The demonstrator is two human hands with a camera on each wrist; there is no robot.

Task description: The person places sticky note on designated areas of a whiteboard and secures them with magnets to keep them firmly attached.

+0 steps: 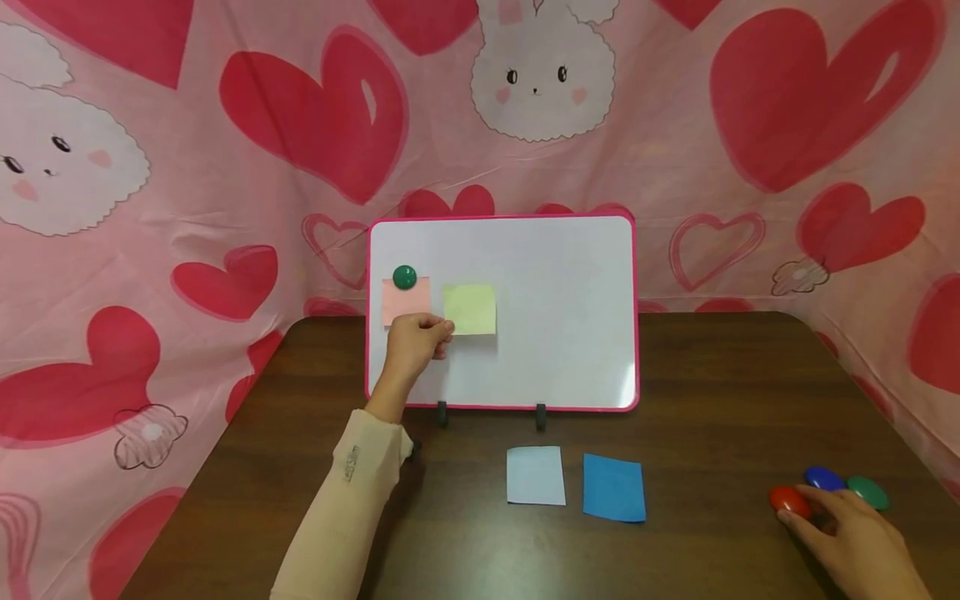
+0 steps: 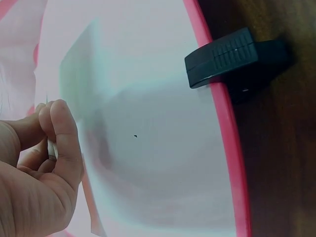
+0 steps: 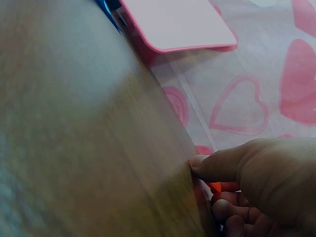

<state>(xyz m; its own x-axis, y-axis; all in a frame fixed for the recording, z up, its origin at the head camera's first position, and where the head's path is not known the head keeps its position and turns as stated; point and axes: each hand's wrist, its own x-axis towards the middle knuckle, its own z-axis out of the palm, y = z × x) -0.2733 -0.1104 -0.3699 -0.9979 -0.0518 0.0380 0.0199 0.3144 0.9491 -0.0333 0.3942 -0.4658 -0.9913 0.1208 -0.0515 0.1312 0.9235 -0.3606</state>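
A yellow-green sticky note lies against the upright whiteboard. My left hand pinches its lower left corner between thumb and index finger; in the left wrist view the note stands out beyond the fingertips. Behind that hand, a pink sticky note is on the board with a green round magnet at its top edge. At the table's right, my right hand grips a red round magnet with thumb and fingers. Only a sliver of red magnet shows in the right wrist view.
A blue magnet and another green magnet lie just beyond the right hand. A pale blue sticky note and a darker blue one lie on the table before the board. Black feet support the board.
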